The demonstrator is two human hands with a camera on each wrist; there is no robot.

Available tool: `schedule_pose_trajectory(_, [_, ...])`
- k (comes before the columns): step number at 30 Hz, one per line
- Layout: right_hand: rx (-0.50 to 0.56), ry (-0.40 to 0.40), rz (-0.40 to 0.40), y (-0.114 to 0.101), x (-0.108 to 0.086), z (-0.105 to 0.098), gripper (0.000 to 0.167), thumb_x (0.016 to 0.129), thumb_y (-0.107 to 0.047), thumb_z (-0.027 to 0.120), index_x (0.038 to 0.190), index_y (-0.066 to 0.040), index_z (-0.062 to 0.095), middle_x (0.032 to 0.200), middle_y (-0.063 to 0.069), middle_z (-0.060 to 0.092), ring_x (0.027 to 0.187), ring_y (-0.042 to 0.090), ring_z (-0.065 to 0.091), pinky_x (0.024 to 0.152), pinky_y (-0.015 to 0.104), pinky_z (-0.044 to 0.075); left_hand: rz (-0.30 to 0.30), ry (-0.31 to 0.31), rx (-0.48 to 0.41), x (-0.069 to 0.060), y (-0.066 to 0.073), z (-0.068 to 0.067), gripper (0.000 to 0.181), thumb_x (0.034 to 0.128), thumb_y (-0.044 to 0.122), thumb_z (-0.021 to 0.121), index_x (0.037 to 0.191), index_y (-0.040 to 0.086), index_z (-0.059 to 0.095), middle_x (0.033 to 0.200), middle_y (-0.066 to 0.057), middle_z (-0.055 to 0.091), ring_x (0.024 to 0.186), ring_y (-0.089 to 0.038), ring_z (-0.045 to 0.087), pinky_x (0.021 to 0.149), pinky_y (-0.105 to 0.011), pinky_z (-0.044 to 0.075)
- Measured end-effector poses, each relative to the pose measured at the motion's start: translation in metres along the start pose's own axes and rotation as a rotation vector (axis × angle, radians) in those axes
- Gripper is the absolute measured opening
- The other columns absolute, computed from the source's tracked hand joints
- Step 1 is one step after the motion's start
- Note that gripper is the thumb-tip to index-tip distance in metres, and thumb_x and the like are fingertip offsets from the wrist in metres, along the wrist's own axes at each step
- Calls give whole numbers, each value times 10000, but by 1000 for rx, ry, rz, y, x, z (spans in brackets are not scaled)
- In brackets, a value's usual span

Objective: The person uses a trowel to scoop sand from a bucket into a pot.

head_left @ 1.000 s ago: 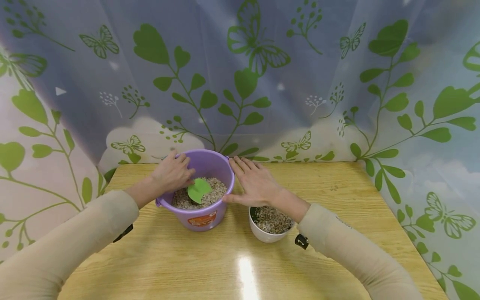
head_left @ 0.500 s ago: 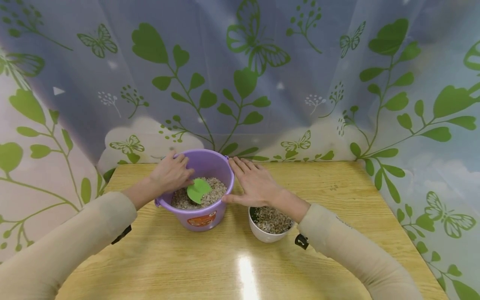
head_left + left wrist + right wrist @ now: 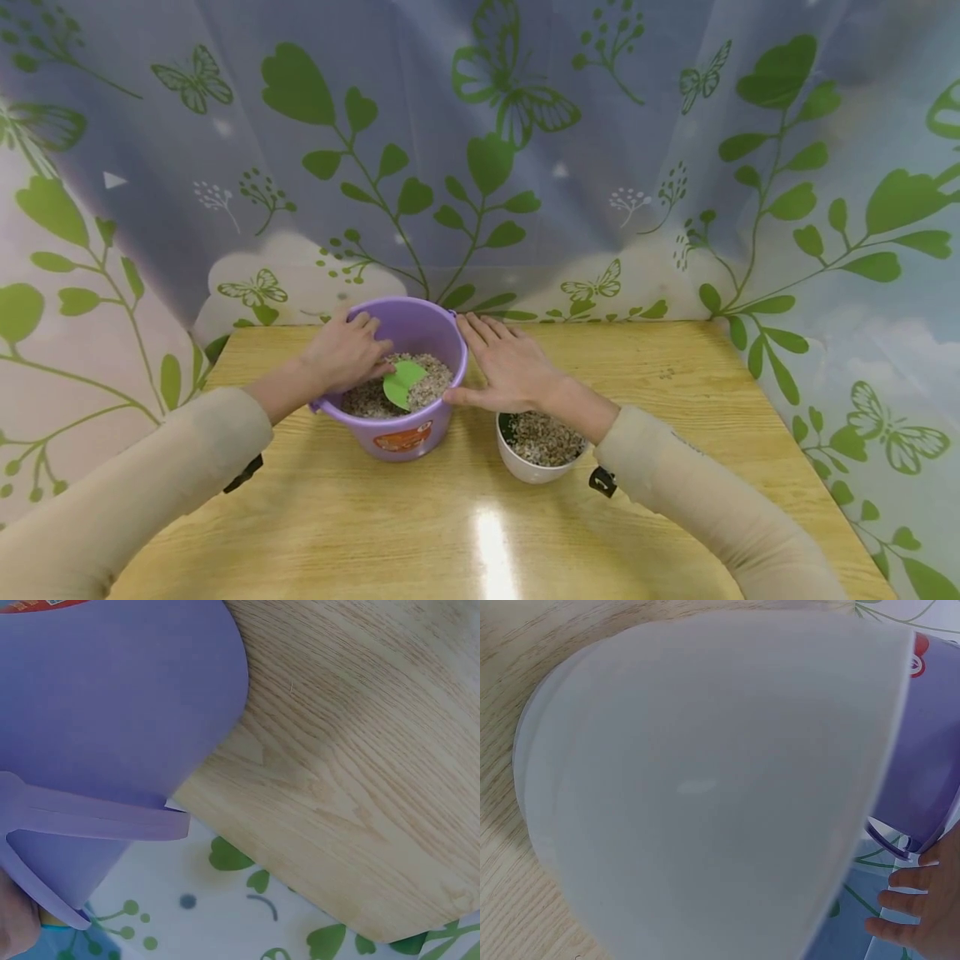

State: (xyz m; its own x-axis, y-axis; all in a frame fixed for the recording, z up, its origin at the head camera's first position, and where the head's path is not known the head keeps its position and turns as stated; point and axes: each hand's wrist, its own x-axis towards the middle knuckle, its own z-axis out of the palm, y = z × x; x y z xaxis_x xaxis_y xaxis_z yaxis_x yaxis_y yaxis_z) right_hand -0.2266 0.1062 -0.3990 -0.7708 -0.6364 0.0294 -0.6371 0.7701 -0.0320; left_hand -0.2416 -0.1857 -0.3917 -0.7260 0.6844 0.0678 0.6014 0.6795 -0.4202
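My left hand point(image 3: 348, 352) reaches over the left rim of the purple bucket point(image 3: 397, 433) with its fingers curled. It holds a small green leaf-shaped shovel point(image 3: 403, 383), whose blade lies on the grainy, gravel-like material point(image 3: 431, 367) inside. The hand hides most of the shovel's handle. At the bucket's right rim my right hand point(image 3: 513, 362) lies with fingers straight, its thumb touching the rim. Below that wrist stands a white bowl point(image 3: 534, 471) full of similar mixed grains. Only a bit of the left hand point(image 3: 16, 922) enters the left wrist view, beside the bucket's handle point(image 3: 105, 814).
Both containers stand on a light wooden table point(image 3: 375, 533). A curtain point(image 3: 600, 208) printed with leaves and butterflies hangs right behind and at both sides. In the right wrist view the bowl point(image 3: 705, 735) blocks most of the picture.
The green shovel's blade has shifted slightly to the right over the grains, with the left hand moving a little along. The right hand stays on the bucket's rim.
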Motion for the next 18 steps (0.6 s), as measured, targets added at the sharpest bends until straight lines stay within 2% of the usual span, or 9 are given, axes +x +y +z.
schedule_pose_trajectory(3, [8, -3, -3, 0, 0, -1, 1238, 870, -972, 243, 1694, -67, 61, 1758, 196, 191, 1625, 383, 268, 1293, 566, 278, -7, -15, -16, 1, 0, -1, 449, 1010, 559, 621, 1124, 144, 752, 1037, -170, 729, 1029, -345, 679, 993, -562, 510])
schedule_pose_trajectory(5, [11, -4, -3, 0, 0, -1, 1214, 887, -946, 293, 1696, -72, 56, 1760, 192, 188, 1627, 381, 266, 1294, 566, 275, -14, -24, -31, 1, -1, -2, 463, 1018, 562, 608, 1156, 145, 754, 1085, -186, 737, 1072, -359, 685, 1014, -568, 514])
schedule_pose_trajectory(7, [15, -3, -3, 0, 0, 0, 1242, 864, -980, 223, 1696, -74, 54, 1759, 193, 189, 1626, 382, 267, 1292, 570, 276, -18, -28, -43, 1, -2, -3, 473, 1024, 564, 596, 1180, 145, 753, 1110, -197, 738, 1092, -370, 687, 1020, -572, 517])
schedule_pose_trajectory(12, [24, 14, -4, 0, -1, 0, 1386, 726, -1055, -27, 1695, -70, 76, 1749, 208, 220, 1618, 392, 284, 1283, 579, 291, -35, -42, -71, 0, -3, -5, 495, 1030, 573, 579, 1221, 147, 742, 1148, -208, 729, 1131, -392, 678, 1006, -575, 529])
schedule_pose_trajectory(18, [23, 14, -3, 1, -2, -1, 1383, 729, -1054, -28, 1695, -69, 75, 1750, 204, 215, 1616, 392, 288, 1283, 577, 295, -44, -35, -96, -2, -4, -8, 488, 1024, 567, 592, 1210, 141, 741, 1138, -209, 728, 1142, -405, 673, 977, -568, 534])
